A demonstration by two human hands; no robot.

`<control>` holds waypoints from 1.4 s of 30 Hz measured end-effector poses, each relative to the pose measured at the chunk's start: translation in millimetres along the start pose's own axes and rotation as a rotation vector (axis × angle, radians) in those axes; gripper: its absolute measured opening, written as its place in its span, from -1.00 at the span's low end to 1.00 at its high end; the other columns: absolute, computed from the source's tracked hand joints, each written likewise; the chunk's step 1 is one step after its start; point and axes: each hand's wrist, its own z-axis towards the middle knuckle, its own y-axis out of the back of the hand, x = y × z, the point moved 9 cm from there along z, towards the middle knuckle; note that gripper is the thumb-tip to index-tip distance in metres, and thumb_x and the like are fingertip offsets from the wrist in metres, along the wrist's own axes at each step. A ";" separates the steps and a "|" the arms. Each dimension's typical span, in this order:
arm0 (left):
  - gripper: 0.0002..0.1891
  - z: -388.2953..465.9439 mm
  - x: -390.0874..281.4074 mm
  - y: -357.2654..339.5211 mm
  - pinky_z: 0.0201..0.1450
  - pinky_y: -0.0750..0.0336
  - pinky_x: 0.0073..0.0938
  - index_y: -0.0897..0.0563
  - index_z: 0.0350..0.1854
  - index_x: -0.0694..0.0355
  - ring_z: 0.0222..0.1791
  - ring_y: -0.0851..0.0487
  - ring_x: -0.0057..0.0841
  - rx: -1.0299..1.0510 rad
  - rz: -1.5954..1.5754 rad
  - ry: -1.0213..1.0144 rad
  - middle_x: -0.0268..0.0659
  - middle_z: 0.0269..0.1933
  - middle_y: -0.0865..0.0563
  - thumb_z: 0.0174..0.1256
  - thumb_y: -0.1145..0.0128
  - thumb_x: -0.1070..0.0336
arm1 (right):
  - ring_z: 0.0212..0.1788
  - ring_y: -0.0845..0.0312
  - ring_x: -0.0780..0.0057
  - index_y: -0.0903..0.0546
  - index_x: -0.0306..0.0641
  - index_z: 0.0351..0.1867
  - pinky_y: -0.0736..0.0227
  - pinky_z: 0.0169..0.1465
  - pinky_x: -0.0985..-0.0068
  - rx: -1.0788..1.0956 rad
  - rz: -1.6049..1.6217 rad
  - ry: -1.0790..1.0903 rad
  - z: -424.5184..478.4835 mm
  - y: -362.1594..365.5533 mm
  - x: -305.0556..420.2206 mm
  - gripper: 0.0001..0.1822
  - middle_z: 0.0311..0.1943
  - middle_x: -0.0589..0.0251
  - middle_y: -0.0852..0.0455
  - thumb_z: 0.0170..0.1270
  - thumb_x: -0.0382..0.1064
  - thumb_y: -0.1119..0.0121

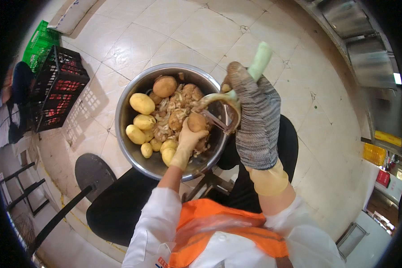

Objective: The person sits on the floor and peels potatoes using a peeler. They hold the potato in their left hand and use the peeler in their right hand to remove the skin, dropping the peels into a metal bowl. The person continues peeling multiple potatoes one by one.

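A steel bowl (121,147) stands before me with peeled and unpeeled potatoes and a heap of peelings (167,112). My left hand (185,147), in a thin pale glove, is closed around a brown unpeeled potato (197,122) over the peelings. In a grey knit glove, my right hand (258,117) grips a Y-shaped peeler (236,100) with a pale green handle. The peeler's head hangs over the bowl's right side, close to the held potato. Peeled yellow potatoes (142,104) lie along the bowl's left and near sides. Another unpeeled potato (164,86) rests near the far rim.
A black plastic crate (58,90) with red contents stands at the left, beside a green crate (40,43). Closer on the left is a round black stand base (93,176). Steel cabinets (368,60) line the right edge. Pale floor tiles (187,30) surround the bowl.
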 end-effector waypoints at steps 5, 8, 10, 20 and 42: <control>-0.40 -56.1 -35.8 45.7 0.18 -0.42 -0.29 -0.33 0.24 0.27 0.09 -0.53 -0.31 0.081 -1.239 -0.074 -0.15 0.08 -0.54 0.15 -0.17 0.21 | -0.52 -0.37 0.72 -0.59 -0.35 -0.37 -0.32 -0.41 0.69 0.121 -0.159 0.068 -4.3 -20.2 -17.4 -0.67 -0.56 0.39 -0.55 0.21 -0.06 -0.26; -0.39 -93.6 -66.7 82.3 0.23 -0.39 -0.22 -0.35 0.25 0.23 0.14 -0.50 -0.30 0.056 -1.341 -0.170 -0.17 0.13 -0.53 0.22 -0.16 0.02 | -0.49 -0.46 0.64 -0.61 -0.33 -0.31 -0.40 -0.39 0.61 0.216 -0.277 0.078 -12.5 -41.3 -35.8 -0.70 -0.55 0.31 -0.61 0.23 -0.07 -0.23; -0.35 -114.6 -79.8 97.5 0.23 -0.38 -0.19 -0.35 0.26 0.20 0.15 -0.50 -0.28 0.055 -1.447 -0.156 -0.18 0.15 -0.52 0.24 -0.09 -0.13 | -0.50 -0.54 0.54 -0.64 -0.25 -0.26 -0.46 -0.37 0.55 0.287 -0.306 0.208 -23.0 -61.5 -56.3 -0.68 -0.57 0.25 -0.63 0.24 0.00 -0.19; -0.36 -162.4 -81.8 107.6 0.27 -0.31 -0.18 -0.36 0.30 -0.09 0.24 -0.41 -0.33 -0.087 -1.476 -0.117 -0.29 0.24 -0.47 0.24 0.07 -0.32 | -0.49 -0.54 0.47 -0.59 -0.41 -0.35 -0.43 -0.37 0.51 0.441 -0.527 0.263 -93.3 -104.0 -90.4 -0.69 -0.53 0.07 -0.64 0.23 -0.12 -0.19; -0.40 -175.5 -80.9 98.3 0.33 -0.24 -0.09 -0.29 0.35 -0.04 0.29 -0.35 -0.27 0.064 -1.501 -0.266 -0.24 0.32 -0.38 0.35 0.18 -0.23 | -0.44 -0.51 0.51 -0.59 -0.37 -0.29 -0.47 -0.28 0.48 0.095 -0.289 -0.031 3.5 -60.9 -121.1 -0.67 -0.51 0.23 -0.63 0.23 -0.07 -0.19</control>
